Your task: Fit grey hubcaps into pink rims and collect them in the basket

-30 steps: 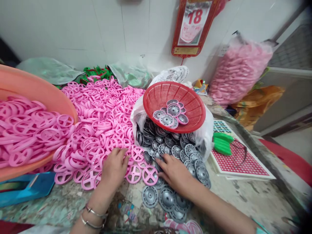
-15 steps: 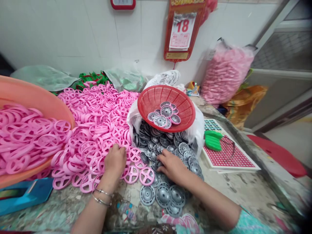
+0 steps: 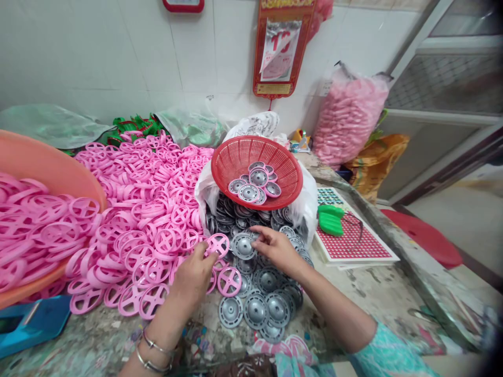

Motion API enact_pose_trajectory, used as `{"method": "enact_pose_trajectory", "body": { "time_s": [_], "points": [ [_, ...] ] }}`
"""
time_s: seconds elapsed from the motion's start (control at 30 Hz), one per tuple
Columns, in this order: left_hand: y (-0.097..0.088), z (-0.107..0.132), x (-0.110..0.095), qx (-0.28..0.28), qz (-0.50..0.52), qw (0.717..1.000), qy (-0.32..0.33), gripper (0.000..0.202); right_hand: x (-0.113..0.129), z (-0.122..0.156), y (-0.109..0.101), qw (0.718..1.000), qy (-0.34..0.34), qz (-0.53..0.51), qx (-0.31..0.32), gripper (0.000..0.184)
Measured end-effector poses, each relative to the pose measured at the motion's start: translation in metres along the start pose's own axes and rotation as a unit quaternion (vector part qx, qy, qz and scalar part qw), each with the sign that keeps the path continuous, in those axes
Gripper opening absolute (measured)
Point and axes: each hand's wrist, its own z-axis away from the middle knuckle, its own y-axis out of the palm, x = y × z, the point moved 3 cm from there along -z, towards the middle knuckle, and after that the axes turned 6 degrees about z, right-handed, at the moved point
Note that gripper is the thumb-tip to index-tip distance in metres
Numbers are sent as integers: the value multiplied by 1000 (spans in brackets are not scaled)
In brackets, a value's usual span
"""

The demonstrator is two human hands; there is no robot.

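My left hand (image 3: pixel 193 273) pinches a pink spoked wheel (image 3: pixel 218 244) by its edge, just in front of the pink pile. Facing it, my right hand (image 3: pixel 280 252) has thumb and fingers closed on the rim of a grey hubcap-like disc (image 3: pixel 242 246). The wheel and the disc are side by side, close together. Below my hands, several loose grey discs (image 3: pixel 256 310) lie on the worn table (image 3: pixel 118 337). A red mesh basket (image 3: pixel 228 162) sits above the grey heap, holding several grey discs with pink rims.
Pink wheels (image 3: pixel 149 193) spread across the left, partly in an orange tub (image 3: pixel 55 165). A blue tape dispenser (image 3: pixel 43 324) stands front left. A white bag (image 3: pixel 308 201) surrounds the grey discs. On the right lie a green plastic piece (image 3: pixel 330 220) and printed sheets (image 3: pixel 369 246).
My left hand has lifted a pink wheel from the pile and moved right. My right hand has picked a grey disc from the heap. The view has shifted slightly.
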Motion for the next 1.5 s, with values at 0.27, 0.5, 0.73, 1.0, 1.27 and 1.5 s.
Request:
{"method": "enact_pose_trajectory", "body": {
  "time_s": [0.27, 0.5, 0.73, 1.0, 1.27, 1.5],
  "points": [
    [2, -2, -13, 37, 81, 996, 23, 36, -10, 4, 7, 948, 154, -274, -44, 34],
    [8, -1, -1, 52, 77, 996, 7, 36, -8, 9, 0, 988, 63, -129, -63, 28],
    [-1, -1, -13, 18, 121, 992, 19, 32, -3, 8, -1, 956, 101, -261, -86, 44],
    [-3, -1, -25, -122, 433, 892, -46, 14, -2, 16, 25, 945, 137, -292, -52, 31],
    [4, -6, -37, -59, 858, 446, -248, 21, 10, 22, 23, 954, 107, -272, -68, 25],
    [14, -7, -32, -1, 891, 334, -308, 35, 7, 28, 34, 961, 90, -257, -50, 25]
  ]
}}
